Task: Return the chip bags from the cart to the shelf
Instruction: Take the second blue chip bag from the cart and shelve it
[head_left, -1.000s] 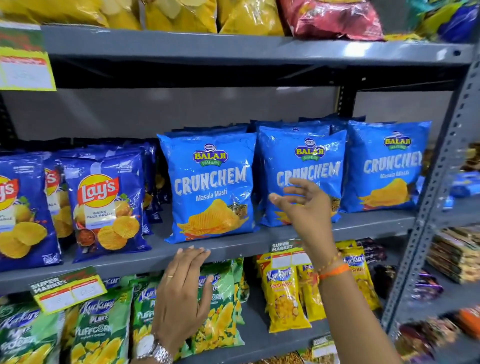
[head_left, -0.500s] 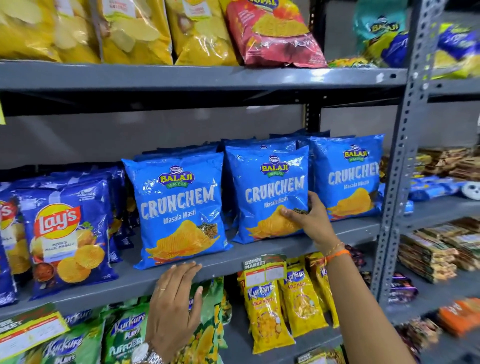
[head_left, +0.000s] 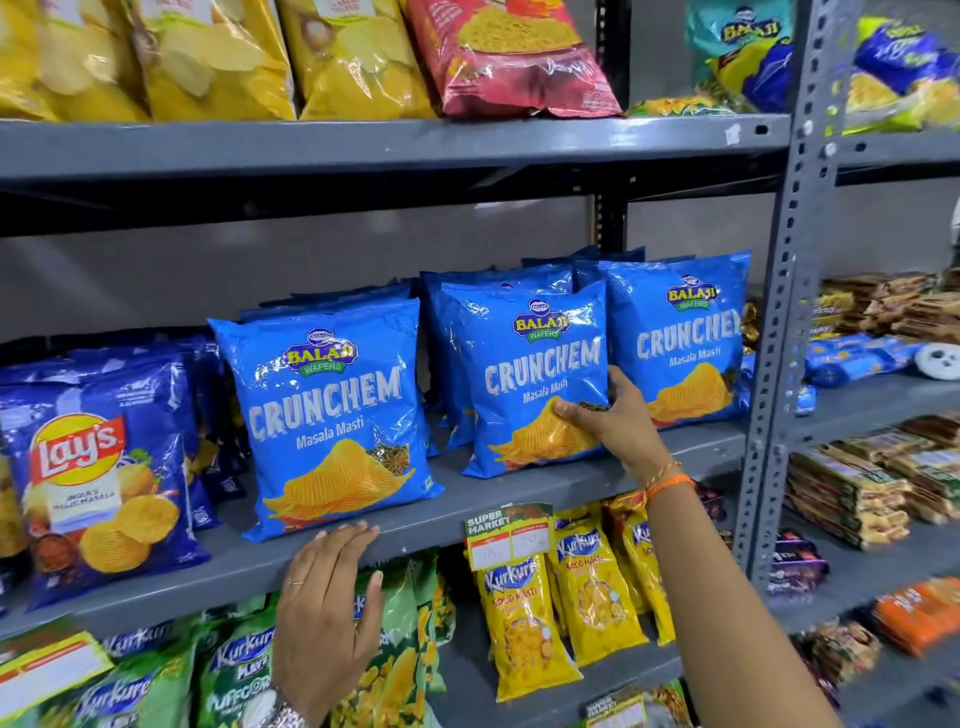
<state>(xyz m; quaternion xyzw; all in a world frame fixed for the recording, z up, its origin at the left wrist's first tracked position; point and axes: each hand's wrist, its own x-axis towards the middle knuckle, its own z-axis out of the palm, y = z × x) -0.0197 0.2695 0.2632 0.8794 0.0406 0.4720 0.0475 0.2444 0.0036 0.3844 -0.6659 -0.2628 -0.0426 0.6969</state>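
Observation:
Three rows of blue Crunchem chip bags stand upright on the grey middle shelf (head_left: 519, 499). My right hand (head_left: 608, 415) grips the lower right corner of the middle Crunchem bag (head_left: 530, 364), thumb on its front and fingers behind its edge. The left Crunchem bag (head_left: 327, 410) and the right Crunchem bag (head_left: 680, 338) stand free on either side. My left hand (head_left: 324, 608) rests flat with spread fingers on the shelf's front edge, just below the left bag, holding nothing. The cart is out of view.
Dark blue Lay's bags (head_left: 104, 467) fill the shelf's left end. Yellow and red bags (head_left: 363, 57) sit on the shelf above; green and yellow Kurkure bags (head_left: 524, 613) hang below. A perforated grey upright (head_left: 779, 322) separates a neighbouring rack of snack packs (head_left: 872, 478).
My right hand went from open in front of the middle bag to gripping its lower right corner. The view has swung right and up. My left hand stays on the shelf edge.

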